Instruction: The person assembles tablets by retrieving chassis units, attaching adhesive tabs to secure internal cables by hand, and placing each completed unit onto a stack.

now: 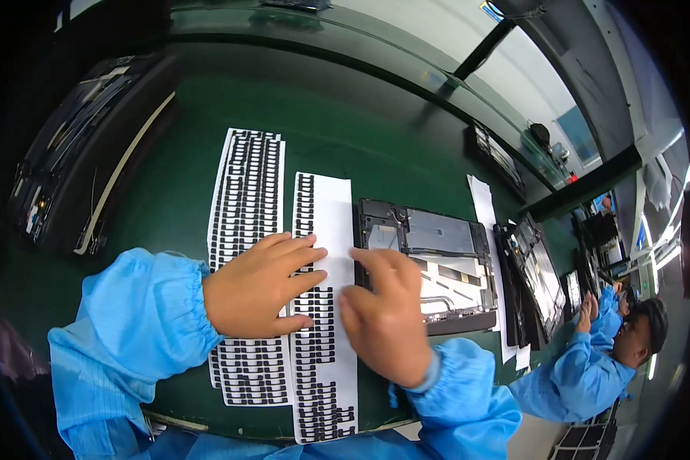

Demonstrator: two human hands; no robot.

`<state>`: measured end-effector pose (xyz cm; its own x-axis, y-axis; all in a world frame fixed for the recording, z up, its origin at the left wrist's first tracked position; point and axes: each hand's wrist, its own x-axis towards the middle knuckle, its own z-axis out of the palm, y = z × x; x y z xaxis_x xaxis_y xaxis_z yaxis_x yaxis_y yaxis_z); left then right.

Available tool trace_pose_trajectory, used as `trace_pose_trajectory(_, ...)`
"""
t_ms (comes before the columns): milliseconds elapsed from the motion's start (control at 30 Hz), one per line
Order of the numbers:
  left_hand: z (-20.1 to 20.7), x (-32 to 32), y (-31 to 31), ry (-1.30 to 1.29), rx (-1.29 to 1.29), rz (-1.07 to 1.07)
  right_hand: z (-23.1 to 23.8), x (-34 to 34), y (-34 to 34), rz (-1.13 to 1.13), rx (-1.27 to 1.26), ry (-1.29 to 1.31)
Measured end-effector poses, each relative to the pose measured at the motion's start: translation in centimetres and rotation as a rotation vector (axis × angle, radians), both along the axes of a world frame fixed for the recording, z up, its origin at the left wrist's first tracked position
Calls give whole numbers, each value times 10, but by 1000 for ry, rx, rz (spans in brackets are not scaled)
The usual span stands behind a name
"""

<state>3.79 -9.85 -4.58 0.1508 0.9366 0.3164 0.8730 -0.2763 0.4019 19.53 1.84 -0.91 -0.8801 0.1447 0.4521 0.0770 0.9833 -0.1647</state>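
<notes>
two hands work low over the green worktop (169,192), both in gathered blue sleeves. the left hand (257,285) lies flat with fingers spread, pressing down across two white backing sheets; its grip is open, holding nothing. the right hand (383,314) is blurred, its fingertips (364,257) at the right edge of the narrower sheet, and i cannot tell whether that grip pinches anything.

the two sheets lie side by side, long edges touching or nearly so: the wide sheet (247,192) on the left is packed with several columns of small black rectangular pads, the narrower sheet (326,368) on the right carries fewer, with a bare white stretch above the hands. both look like thin, glossy paper.

just right of the right hand sits one open flat device shell (437,253), dark-framed with grey metal plates inside. farther right, another similar unit (540,276) leans. at far left rests a long black tray (84,153). beyond, a second person (613,353) in blue bends over the line.
</notes>
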Motion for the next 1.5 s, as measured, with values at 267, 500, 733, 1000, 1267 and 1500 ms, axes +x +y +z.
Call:
trace_pose_trajectory(267, 3, 0, 0, 59, -5, 5, -22, -19, -5, 28, -114, 66)
trace_pose_trajectory(500, 16, 4, 3, 73, -103, 63, -1, -1, 4, 42, -332, 236)
trace_pose_trajectory(733, 56, 42, 9, 55, 68, -230, 8, 107, 63, -242, -1095, 235)
trace_pose_trajectory(1000, 7, 72, 51, 224, 174, -429, -3, 104, 65, -190, -787, 82)
trace_pose_trajectory(1267, 10, 68, 52, 204, 140, -417, -3, 102, 69, -228, -862, 75)
trace_pose_trajectory(1500, 14, 70, 51, 220, 117, -399, -6, 100, 68, -210, -793, 109)
